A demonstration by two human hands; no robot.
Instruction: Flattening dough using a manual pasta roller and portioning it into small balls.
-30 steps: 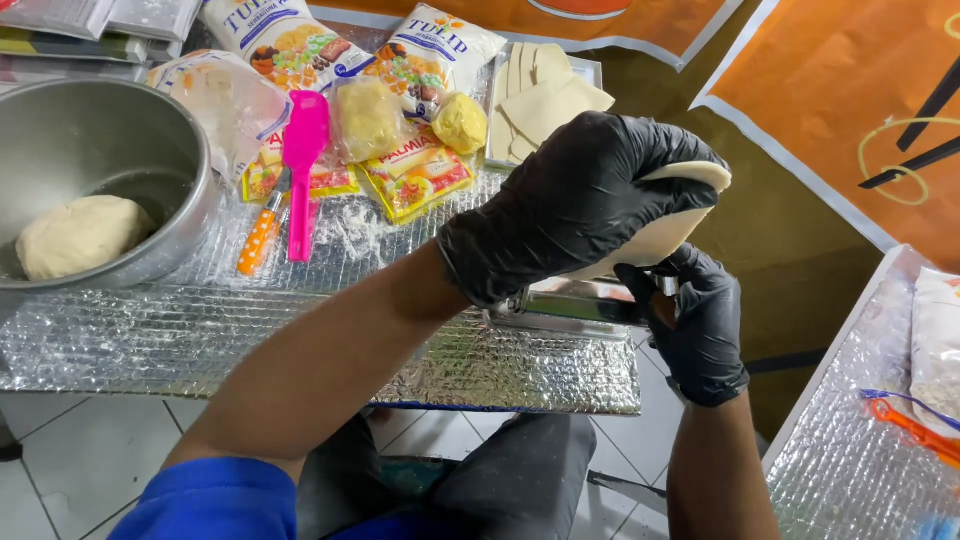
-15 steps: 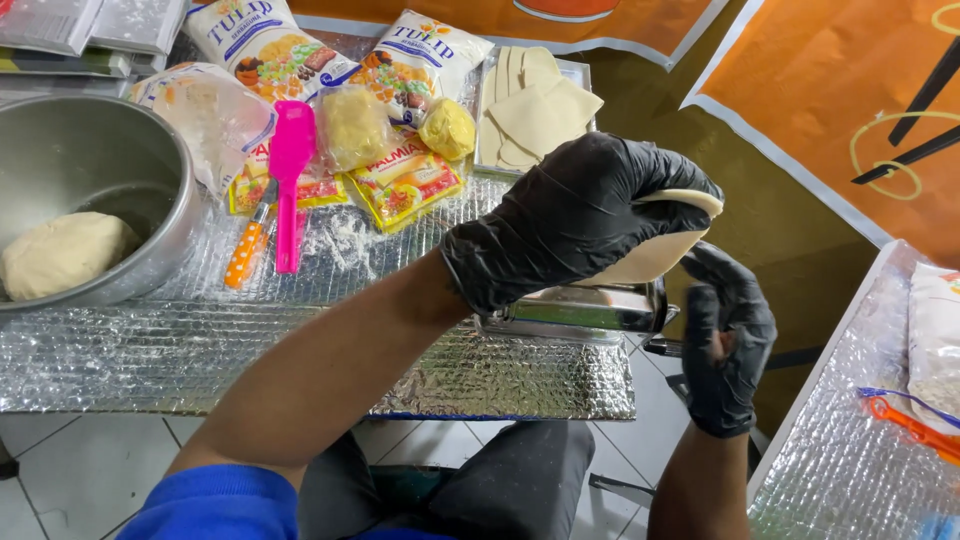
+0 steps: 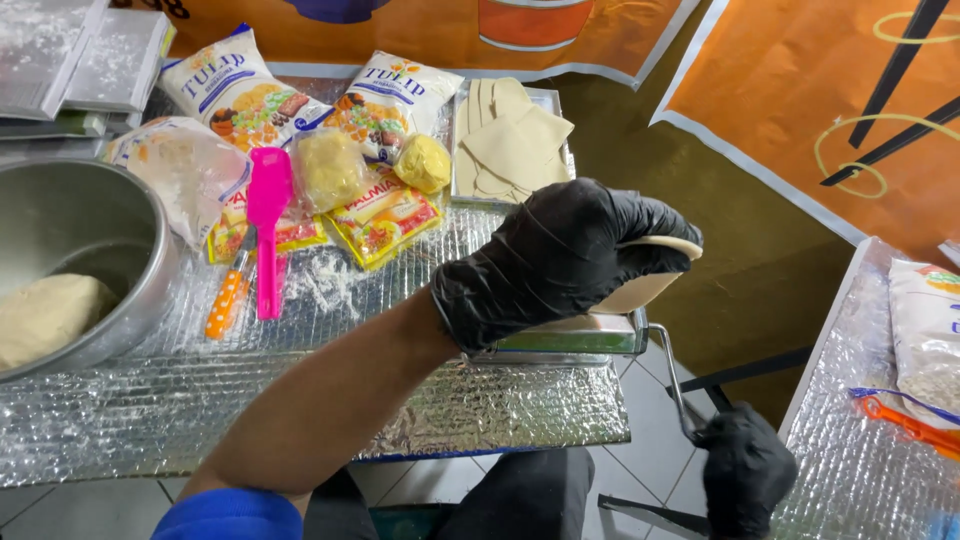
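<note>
At the table's right edge, a pale flat piece of dough (image 3: 655, 270) sits on top of the metal rolling machine (image 3: 570, 335), held by the left hand (image 3: 555, 260) in its black glove — fingers curled over the dough, pressing it down. Lower down, the right hand (image 3: 745, 470), gloved too, is closed tight round the crank handle (image 3: 680, 385). It looks like the feeding step: dough going into the rollers. Next, I think, the crank needs slow turns while the left hand guides the sheet straight. Behind them lies a tray of flat dough sheets (image 3: 515, 140), then a pink spatula (image 3: 267, 225), and a big metal bowl (image 3: 85, 230) with a dough ball (image 3: 45, 315).
</note>
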